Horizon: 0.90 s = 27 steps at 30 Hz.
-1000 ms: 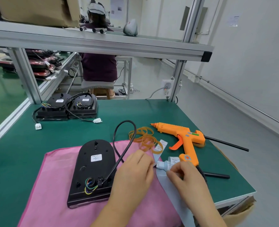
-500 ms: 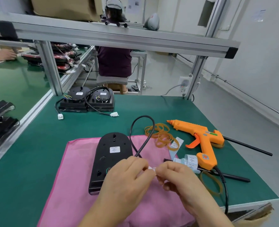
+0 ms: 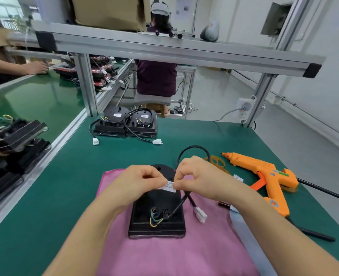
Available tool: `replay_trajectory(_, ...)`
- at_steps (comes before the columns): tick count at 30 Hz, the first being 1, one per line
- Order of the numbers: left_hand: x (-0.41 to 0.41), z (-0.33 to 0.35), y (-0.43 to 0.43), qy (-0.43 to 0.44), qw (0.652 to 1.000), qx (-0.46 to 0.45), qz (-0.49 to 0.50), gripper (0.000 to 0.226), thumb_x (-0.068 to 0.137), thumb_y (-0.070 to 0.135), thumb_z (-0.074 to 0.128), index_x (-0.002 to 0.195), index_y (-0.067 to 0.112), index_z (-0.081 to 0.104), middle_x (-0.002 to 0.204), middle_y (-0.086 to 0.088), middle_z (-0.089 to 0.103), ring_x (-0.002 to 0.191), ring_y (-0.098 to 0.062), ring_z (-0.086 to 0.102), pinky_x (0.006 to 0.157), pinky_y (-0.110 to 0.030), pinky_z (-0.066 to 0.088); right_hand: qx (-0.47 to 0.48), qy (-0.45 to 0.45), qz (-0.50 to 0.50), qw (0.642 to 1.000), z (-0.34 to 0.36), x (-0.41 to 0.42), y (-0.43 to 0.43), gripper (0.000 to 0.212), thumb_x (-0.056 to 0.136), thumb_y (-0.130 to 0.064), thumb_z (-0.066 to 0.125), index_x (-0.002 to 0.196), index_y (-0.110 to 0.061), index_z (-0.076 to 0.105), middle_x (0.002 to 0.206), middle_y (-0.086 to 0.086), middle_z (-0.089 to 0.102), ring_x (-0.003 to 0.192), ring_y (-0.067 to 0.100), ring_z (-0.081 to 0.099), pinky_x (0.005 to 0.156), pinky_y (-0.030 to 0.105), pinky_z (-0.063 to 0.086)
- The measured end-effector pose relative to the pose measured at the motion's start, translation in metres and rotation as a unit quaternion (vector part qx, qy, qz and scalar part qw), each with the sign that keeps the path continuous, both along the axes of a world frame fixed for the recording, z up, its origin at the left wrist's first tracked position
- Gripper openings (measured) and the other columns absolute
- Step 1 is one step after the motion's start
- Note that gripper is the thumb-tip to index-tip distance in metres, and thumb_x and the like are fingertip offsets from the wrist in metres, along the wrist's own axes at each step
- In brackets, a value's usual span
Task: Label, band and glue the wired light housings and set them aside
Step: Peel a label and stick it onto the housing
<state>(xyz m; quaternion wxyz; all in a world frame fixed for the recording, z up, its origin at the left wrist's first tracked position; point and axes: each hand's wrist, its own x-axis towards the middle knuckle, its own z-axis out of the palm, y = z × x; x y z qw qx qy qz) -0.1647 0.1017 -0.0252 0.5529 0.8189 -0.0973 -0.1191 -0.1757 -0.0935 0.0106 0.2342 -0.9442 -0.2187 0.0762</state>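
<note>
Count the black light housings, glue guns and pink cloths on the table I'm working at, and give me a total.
Black light housings: 3 (near housing, back-left housing, back-right housing)
Orange glue gun: 1
Pink cloth: 1
Total: 5
</note>
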Motion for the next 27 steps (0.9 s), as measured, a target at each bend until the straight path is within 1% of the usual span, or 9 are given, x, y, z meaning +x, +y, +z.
replay_trajectory(2, 0.007, 0.000, -0.001, -0.018, 0.999, 0.021, 0.024, 0.013, 0.079, 0.020, 0.076, 0.067, 0.020, 0.071, 0.069, 0.006, 0.066, 0.062, -0.002, 0.051, 0.067, -0.021, 0.041, -0.023, -0.010, -0.016, 1.000, 0.001, 0.009, 0.005, 0.011, 0.087, -0.033, 0.064, 0.079, -0.026, 0.068, 0.095, -0.004, 0.061, 0.101, 0.015, 0.046, 0.088, 0.032, 0.039)
replay_trajectory(5, 0.016, 0.001, -0.003, -0.046, 0.995, 0.074, 0.054, 0.012, 0.081, 0.024, 0.074, 0.070, 0.019, 0.070, 0.078, 0.001, 0.071, 0.067, -0.005, 0.054, 0.062, -0.015, 0.040, -0.053, -0.008, -0.052, 0.997, 0.001, 0.023, 0.015, 0.016, 0.088, -0.038, 0.063, 0.080, -0.027, 0.071, 0.088, -0.006, 0.065, 0.094, 0.014, 0.050, 0.076, 0.029, 0.039)
replay_trajectory(9, 0.026, -0.007, -0.001, -0.054, 0.988, 0.125, 0.069, 0.019, 0.083, 0.025, 0.071, 0.077, 0.008, 0.069, 0.075, 0.004, 0.067, 0.067, -0.010, 0.053, 0.060, -0.020, 0.041, -0.101, 0.015, -0.077, 0.992, -0.005, 0.039, 0.028, 0.019, 0.087, -0.039, 0.062, 0.080, -0.024, 0.072, 0.086, 0.000, 0.072, 0.084, 0.017, 0.057, 0.067, 0.027, 0.038)
replay_trajectory(12, 0.031, -0.017, 0.002, -0.045, 0.983, 0.161, 0.069, 0.024, 0.082, 0.027, 0.070, 0.070, 0.007, 0.062, 0.070, 0.003, 0.061, 0.064, -0.013, 0.048, 0.061, -0.025, 0.040, -0.145, 0.034, -0.080, 0.986, -0.010, 0.047, 0.036, 0.019, 0.085, -0.039, 0.063, 0.074, -0.024, 0.066, 0.073, -0.004, 0.064, 0.077, 0.019, 0.058, 0.057, 0.027, 0.038)
replay_trajectory(15, 0.033, -0.025, 0.000, -0.056, 0.974, 0.213, 0.057, 0.028, 0.083, 0.029, 0.067, 0.063, 0.012, 0.056, 0.067, -0.001, 0.058, 0.062, -0.015, 0.045, 0.061, -0.028, 0.040, -0.191, 0.044, -0.078, 0.978, -0.016, 0.053, 0.041, 0.021, 0.084, -0.038, 0.064, 0.070, -0.023, 0.061, 0.074, -0.002, 0.060, 0.075, 0.021, 0.054, 0.063, 0.029, 0.040)
replay_trajectory(17, 0.034, -0.028, -0.001, -0.060, 0.972, 0.220, 0.057, 0.029, 0.083, 0.029, 0.067, 0.064, 0.009, 0.057, 0.065, -0.002, 0.059, 0.062, -0.016, 0.045, 0.062, -0.031, 0.044, -0.206, 0.050, -0.078, 0.974, -0.020, 0.055, 0.042, 0.025, 0.084, -0.038, 0.064, 0.065, -0.022, 0.058, 0.076, -0.001, 0.061, 0.075, 0.022, 0.054, 0.065, 0.029, 0.041)
replay_trajectory(20, 0.035, -0.031, -0.002, -0.057, 0.973, 0.216, 0.057, 0.030, 0.083, 0.028, 0.067, 0.071, 0.001, 0.062, 0.069, -0.009, 0.065, 0.066, -0.018, 0.048, 0.068, -0.036, 0.049, -0.215, 0.061, -0.077, 0.972, -0.023, 0.058, 0.042, 0.021, 0.084, -0.038, 0.064, 0.070, -0.023, 0.061, 0.079, -0.001, 0.063, 0.075, 0.021, 0.055, 0.067, 0.029, 0.042)
replay_trajectory(25, 0.038, -0.033, -0.005, -0.065, 0.970, 0.229, 0.054, 0.025, 0.084, 0.031, 0.068, 0.073, 0.008, 0.066, 0.067, 0.007, 0.063, 0.080, -0.020, 0.049, 0.073, -0.034, 0.049, -0.213, 0.078, -0.077, 0.971, -0.023, 0.061, 0.040, 0.020, 0.084, -0.036, 0.065, 0.078, -0.017, 0.067, 0.070, -0.002, 0.059, 0.068, 0.020, 0.052, 0.064, 0.030, 0.043)
replay_trajectory(27, 0.038, -0.032, -0.005, -0.065, 0.967, 0.242, 0.049, 0.022, 0.084, 0.032, 0.069, 0.070, 0.014, 0.066, 0.063, 0.013, 0.058, 0.080, -0.019, 0.048, 0.074, -0.033, 0.049, -0.220, 0.082, -0.077, 0.969, -0.023, 0.062, 0.041, 0.021, 0.084, -0.036, 0.065, 0.081, -0.016, 0.068, 0.076, 0.000, 0.063, 0.071, 0.020, 0.054, 0.067, 0.031, 0.046)
